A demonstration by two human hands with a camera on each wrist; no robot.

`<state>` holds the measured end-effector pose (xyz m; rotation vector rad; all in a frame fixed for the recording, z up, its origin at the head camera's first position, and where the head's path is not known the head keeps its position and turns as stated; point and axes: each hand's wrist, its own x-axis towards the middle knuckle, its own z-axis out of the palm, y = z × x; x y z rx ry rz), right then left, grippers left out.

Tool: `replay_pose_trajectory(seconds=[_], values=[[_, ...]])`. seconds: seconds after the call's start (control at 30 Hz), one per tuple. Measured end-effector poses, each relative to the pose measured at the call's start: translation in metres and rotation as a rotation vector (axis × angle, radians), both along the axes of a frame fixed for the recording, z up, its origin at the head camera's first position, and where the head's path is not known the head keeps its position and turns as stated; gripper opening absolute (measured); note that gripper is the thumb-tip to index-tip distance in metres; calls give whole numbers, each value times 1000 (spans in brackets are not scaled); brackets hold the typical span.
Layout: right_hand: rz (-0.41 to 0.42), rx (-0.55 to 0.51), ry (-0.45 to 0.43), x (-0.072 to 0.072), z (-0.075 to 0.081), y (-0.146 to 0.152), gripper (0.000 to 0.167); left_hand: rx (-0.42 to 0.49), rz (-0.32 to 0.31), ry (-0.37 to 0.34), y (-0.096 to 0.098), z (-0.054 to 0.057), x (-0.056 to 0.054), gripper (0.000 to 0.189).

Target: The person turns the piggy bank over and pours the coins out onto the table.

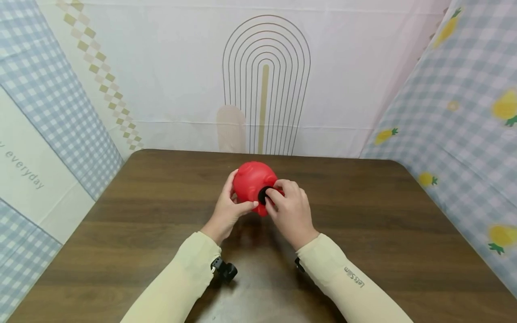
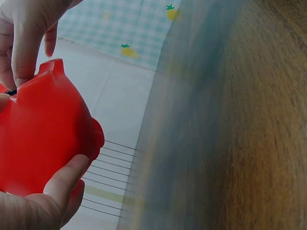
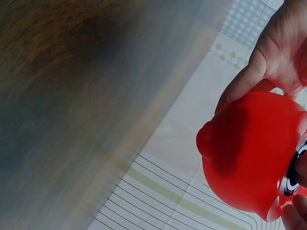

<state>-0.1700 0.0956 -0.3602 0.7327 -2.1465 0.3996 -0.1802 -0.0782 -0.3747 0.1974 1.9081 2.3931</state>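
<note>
A glossy red, rounded figure like a piggy bank (image 1: 251, 181), with small bumps and pointed ear-like parts, is held up over the table. My left hand (image 1: 227, 211) grips its left side, the thumb along the near side and the fingers around the back. My right hand (image 1: 291, 211) is at its right end, where bent fingers and thumb pinch at a round black part (image 1: 263, 196). In the right wrist view the black-and-white part (image 3: 290, 178) sits at the figure's edge, partly hidden by fingertips. The left wrist view shows the red body (image 2: 48, 129) with the right fingers coming from above.
A dark brown wooden table (image 1: 161, 215) extends under both arms. Behind it hangs a white cloth (image 1: 173, 67) printed with arches, and checked cloth (image 1: 456, 134) with pineapples hangs at the right. Small black cameras (image 1: 224, 270) are strapped on both wrists.
</note>
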Motion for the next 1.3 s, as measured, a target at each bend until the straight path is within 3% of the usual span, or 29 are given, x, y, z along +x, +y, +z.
replay_pose_trajectory(seconds=[0.47,0.93,1.3], values=[[106,59,102,-6,-3,3,12,-53,-1,-26,0,0,0,86],[170,171,136,-7,-4,9,17,-101,-11,-58,-4,-1,0,87],[202,356,183,-8,1,17,23,-118,-34,-94,-3,-2,-2,85]])
